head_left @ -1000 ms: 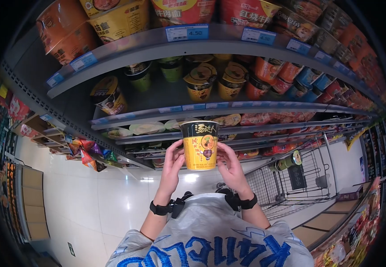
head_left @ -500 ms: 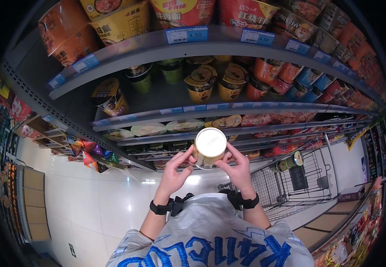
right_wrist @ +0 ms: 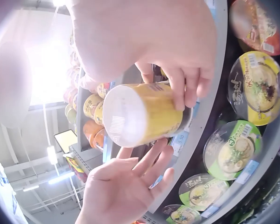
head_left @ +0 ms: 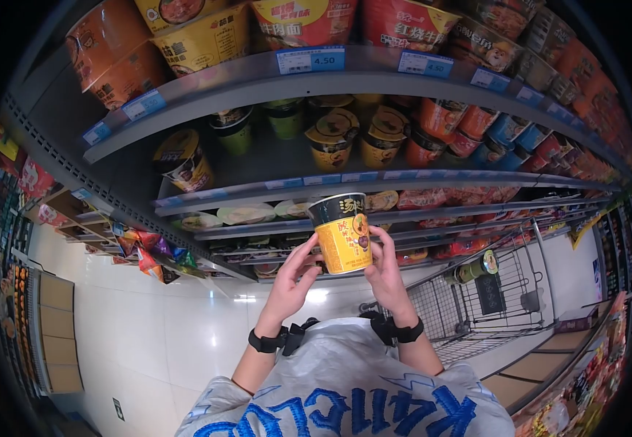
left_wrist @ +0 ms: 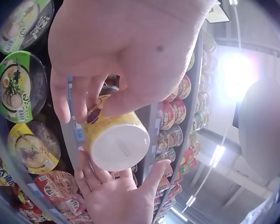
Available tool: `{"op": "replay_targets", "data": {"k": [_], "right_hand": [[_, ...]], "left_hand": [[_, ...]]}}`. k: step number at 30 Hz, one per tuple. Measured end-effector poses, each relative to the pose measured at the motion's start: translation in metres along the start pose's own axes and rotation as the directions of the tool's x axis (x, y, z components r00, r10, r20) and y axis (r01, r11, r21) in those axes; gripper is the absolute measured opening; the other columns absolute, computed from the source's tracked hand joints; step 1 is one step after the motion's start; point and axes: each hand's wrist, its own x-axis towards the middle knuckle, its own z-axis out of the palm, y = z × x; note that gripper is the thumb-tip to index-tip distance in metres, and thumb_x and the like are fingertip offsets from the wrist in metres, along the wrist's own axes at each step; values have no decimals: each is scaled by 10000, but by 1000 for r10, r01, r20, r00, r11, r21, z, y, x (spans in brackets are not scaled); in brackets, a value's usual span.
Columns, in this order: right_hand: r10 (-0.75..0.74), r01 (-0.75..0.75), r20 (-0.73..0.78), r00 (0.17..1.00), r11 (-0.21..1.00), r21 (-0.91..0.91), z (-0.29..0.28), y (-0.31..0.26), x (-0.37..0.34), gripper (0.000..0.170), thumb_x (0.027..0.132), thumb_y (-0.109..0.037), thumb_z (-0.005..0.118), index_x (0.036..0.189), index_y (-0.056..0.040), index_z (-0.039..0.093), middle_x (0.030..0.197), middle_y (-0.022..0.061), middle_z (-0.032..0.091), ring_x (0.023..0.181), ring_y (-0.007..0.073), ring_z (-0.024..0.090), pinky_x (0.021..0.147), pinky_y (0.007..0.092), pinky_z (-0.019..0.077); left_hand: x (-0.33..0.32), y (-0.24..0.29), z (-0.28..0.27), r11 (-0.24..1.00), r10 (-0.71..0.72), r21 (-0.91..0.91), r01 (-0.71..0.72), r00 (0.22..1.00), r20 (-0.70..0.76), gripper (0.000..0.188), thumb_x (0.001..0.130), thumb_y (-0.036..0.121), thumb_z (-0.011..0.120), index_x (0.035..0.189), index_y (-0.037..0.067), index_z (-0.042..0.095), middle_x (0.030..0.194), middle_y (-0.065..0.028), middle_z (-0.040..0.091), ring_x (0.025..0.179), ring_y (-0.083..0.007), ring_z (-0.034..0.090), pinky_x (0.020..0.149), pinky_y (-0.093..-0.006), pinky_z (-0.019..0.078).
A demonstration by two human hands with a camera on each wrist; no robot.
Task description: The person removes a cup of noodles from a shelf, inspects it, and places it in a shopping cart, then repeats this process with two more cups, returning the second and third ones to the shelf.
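A yellow instant noodle cup (head_left: pixel 342 244) with a black upper band is held up in front of the chest, its printed side facing the head camera and leaning slightly. My left hand (head_left: pixel 293 278) grips its left side with fingers and thumb. On the opposite side, my right hand (head_left: pixel 389 280) holds the cup with fingers bent against the wall. The white base of the noodle cup (left_wrist: pixel 120 147) shows in the left wrist view, with the right palm below it. In the right wrist view, the right fingers (right_wrist: pixel 178 88) lie on the cup's yellow wall.
Ahead, a shelf (head_left: pixel 258 186) carries more noodle cups, with larger tubs above and bowls below. A shopping cart (head_left: pixel 476 291) holding a green cup stands at the right. Snack bags (head_left: pixel 148 251) hang at the left above the pale tiled floor (head_left: pixel 163 328).
The noodle cup was upright with its side showing, then tipped to show its white end. Now its printed side faces up again, turned and leaning. Both hands have stayed on it.
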Motion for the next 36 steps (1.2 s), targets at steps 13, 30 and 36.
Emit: {"op": "replay_targets", "data": {"k": [13, 30, 36], "right_hand": [[-43, 43, -8, 999, 999, 0, -4, -26, 22, 866, 783, -88, 772, 1460, -53, 232, 1401, 147, 376, 1227, 233, 502, 1050, 376, 394], [-301, 314, 98, 949, 860, -402, -15, -67, 104, 890, 755, -92, 770, 1434, -70, 196, 1410, 176, 394, 1311, 282, 421, 1123, 406, 308], [-329, 324, 71, 942, 831, -453, -12, -79, 131, 841, 798, -143, 777, 1410, -46, 208, 1383, 174, 374, 1270, 280, 458, 1086, 420, 373]], "left_hand": [[26, 18, 9, 995, 98, -1, -98, 995, -22, 602, 939, 18, 590, 1492, 52, 354, 1463, -106, 443, 1219, -188, 544, 985, -299, 460], [117, 58, 10, 904, 396, 188, -384, 918, -29, 681, 939, 191, 650, 1482, -10, 292, 1460, -199, 426, 1328, -265, 461, 1075, -398, 394], [147, 61, 6, 866, 468, 220, -449, 882, -44, 664, 933, 179, 652, 1470, -3, 306, 1460, -205, 433, 1339, -281, 454, 1083, -393, 369]]}}
